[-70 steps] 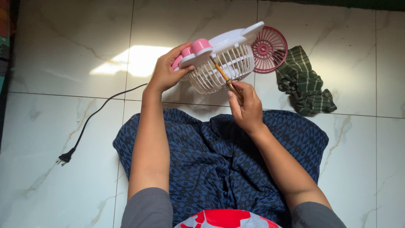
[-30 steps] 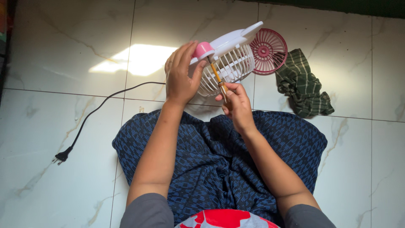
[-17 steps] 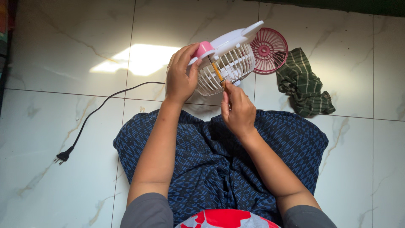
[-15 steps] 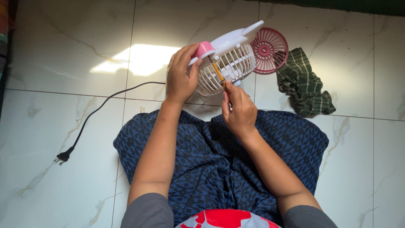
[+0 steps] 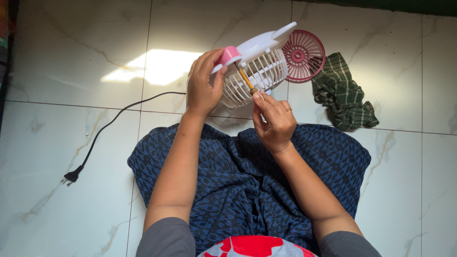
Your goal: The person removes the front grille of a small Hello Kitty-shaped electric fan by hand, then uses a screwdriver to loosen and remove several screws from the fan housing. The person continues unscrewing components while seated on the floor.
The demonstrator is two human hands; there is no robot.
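Observation:
A small white table fan (image 5: 257,66) with a ribbed cage and a pink knob (image 5: 227,54) is held up over my lap. My left hand (image 5: 203,88) grips the fan's left side by the pink knob. My right hand (image 5: 273,119) holds the handle of a thin screwdriver (image 5: 245,79), whose amber shaft runs up to a spot just below the pink knob. The screwdriver's handle is mostly hidden in my fingers.
A pink round fan grille (image 5: 303,49) lies on the marble tiles behind the fan. A green checked cloth (image 5: 343,93) lies crumpled at the right. The fan's black cord (image 5: 114,119) runs left to a plug (image 5: 72,176). My blue patterned skirt (image 5: 247,181) covers my lap.
My left hand shifted from under the fan's left end to wrap over its side near the knob. My right hand turned on the screwdriver handle and its fingers spread a little.

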